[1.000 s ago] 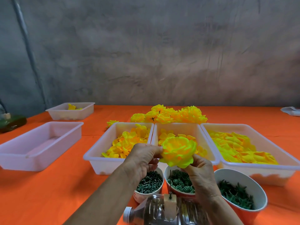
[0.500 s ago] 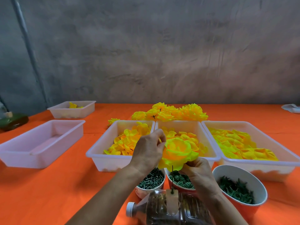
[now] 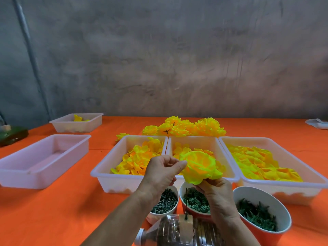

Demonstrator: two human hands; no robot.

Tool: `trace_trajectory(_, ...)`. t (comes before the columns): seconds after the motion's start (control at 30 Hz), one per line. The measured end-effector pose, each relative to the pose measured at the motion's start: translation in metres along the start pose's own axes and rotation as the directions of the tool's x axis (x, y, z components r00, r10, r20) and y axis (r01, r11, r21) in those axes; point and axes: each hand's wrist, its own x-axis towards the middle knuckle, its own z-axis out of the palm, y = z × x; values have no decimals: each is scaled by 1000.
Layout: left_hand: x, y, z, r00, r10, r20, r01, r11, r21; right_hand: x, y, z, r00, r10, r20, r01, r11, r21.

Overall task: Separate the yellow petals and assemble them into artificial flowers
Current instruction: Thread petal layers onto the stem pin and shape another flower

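While our right hand (image 3: 215,190) pinches the flower (image 3: 199,166) from beneath, our left hand (image 3: 162,170) curls beside it, thumb and forefinger nipping its edge. We see soft, ruffled, cupped yellow layers above the middle tray (image 3: 230,177) and cups (image 3: 284,228) of green parts.

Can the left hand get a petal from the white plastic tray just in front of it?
Probably yes: the left hand hovers right by the open white plastic tray of petals, nothing between.
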Motion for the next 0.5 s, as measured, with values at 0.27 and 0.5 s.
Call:
trace_trajectory(0.27,-1,3,1,985,-171,-37,168,983,-77,-4,-4,-8,995,-102,13,103,971,-217)
trace_trajectory(0.5,2,1,5,987,-162,-17,159,982,-104,-6,-9,-5,994,-99,41,106,971,-214)
